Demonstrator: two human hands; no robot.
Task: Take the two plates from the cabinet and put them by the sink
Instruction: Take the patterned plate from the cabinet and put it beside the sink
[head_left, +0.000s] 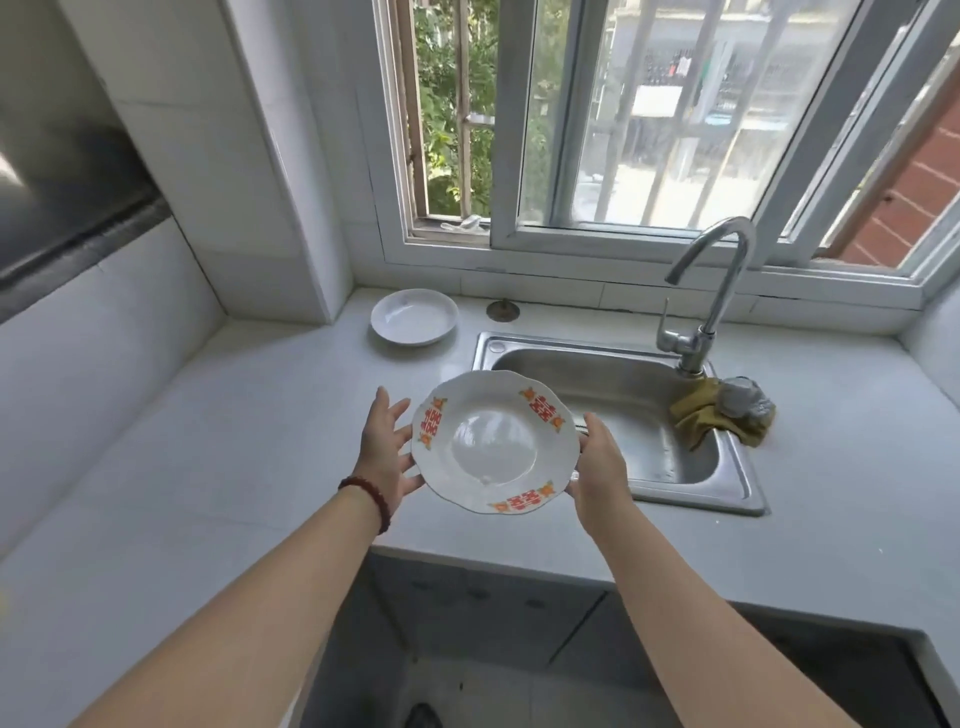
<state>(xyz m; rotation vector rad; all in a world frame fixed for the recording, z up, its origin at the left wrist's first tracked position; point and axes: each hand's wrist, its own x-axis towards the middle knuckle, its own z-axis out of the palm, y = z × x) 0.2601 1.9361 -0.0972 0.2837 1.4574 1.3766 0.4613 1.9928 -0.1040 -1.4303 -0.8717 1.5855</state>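
Observation:
A white plate with red and orange motifs on a scalloped rim (493, 441) hangs above the counter, just left of the steel sink (613, 410). My left hand (387, 447) supports its left rim from below, fingers spread. My right hand (600, 462) grips the right rim. A plain white plate (414, 317) lies on the white counter (249, 441) at the back, left of the sink's far corner.
A curved steel tap (711, 291) rises behind the sink. A yellow-brown cloth and a grey wad (727, 410) sit on the sink's right rim. A round drain plug (502, 310) lies near the windowsill. A tiled wall corner stands at the left.

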